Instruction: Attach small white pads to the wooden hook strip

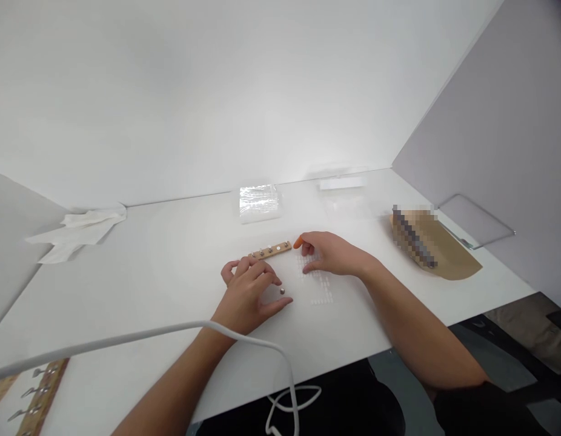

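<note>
From the head camera I see my left hand [249, 295] lying palm-down on the white table [148, 284], fingers loosely curled and holding nothing. A small metal knob [282, 290] sits on the table between its thumb and forefinger — just off the fingertips, and I cannot tell whether it touches them. Directly beyond the knuckles lies a short wooden strip [270, 250] with a row of metal studs along its top; the hand is just beside its near edge.

My right hand [331, 253] rests to the right of the strip, fingers bent downward and pressed onto a sheet of small white adhesive pads [317, 284], gripping nothing that I can make out. Its forefinger carries an orange fingertip cover [298, 243], which points at the strip's right end, very near it.

Further back stands a stack of clear plastic bags [259, 202], and a crumpled white cloth [83, 230] lies at the far left. A brown paper envelope [444, 254] sits at the right, with a clear plastic stand [475, 219] behind it. A white cable [139, 336] crosses my left forearm, and another wooden rack with hooks [37, 393] shows at the bottom-left corner.
</note>
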Demonstrator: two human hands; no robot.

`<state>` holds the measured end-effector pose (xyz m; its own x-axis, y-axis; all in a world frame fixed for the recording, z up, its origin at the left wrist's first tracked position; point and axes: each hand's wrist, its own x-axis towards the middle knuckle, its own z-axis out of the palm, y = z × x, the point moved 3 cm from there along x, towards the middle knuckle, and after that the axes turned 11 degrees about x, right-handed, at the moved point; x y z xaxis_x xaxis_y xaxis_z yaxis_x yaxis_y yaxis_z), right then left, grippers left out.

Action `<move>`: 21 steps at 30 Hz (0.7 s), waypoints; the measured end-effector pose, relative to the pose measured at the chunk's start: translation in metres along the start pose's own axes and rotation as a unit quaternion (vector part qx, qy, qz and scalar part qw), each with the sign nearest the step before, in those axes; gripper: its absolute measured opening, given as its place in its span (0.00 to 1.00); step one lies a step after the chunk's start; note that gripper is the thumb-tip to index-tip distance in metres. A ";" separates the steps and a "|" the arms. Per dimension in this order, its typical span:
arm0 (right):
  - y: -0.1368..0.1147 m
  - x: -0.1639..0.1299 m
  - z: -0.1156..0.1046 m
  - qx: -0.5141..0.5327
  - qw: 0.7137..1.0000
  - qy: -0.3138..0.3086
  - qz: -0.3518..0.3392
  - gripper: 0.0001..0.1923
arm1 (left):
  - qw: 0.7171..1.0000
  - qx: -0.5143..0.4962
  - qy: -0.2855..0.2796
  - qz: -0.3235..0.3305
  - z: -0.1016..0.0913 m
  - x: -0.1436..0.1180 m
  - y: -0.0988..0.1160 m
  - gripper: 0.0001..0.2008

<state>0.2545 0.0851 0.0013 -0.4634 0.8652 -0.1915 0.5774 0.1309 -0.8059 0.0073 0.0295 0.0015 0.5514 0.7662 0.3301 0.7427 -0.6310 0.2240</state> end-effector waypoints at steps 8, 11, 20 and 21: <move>-0.002 0.003 0.002 0.009 1.000 -0.005 -0.016 0.25 | 0.995 0.026 0.071 0.060 -0.001 0.001 0.013 0.07; -0.004 0.002 0.004 0.010 0.999 -0.023 -0.026 0.26 | 0.994 0.038 0.060 0.082 0.005 0.003 0.020 0.05; -0.010 0.000 0.005 0.002 0.998 -0.046 -0.033 0.27 | 0.993 0.050 0.023 0.103 0.020 0.007 0.025 0.02; -0.010 0.000 0.005 0.002 0.998 -0.048 -0.032 0.27 | 0.993 0.052 0.023 0.100 0.021 0.007 0.025 0.02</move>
<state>0.2450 0.0813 0.0065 -0.5612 0.8052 -0.1915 0.5412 0.1820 -0.8210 0.0379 0.0211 -0.0095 0.6761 0.6187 0.4001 0.6561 -0.7527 0.0552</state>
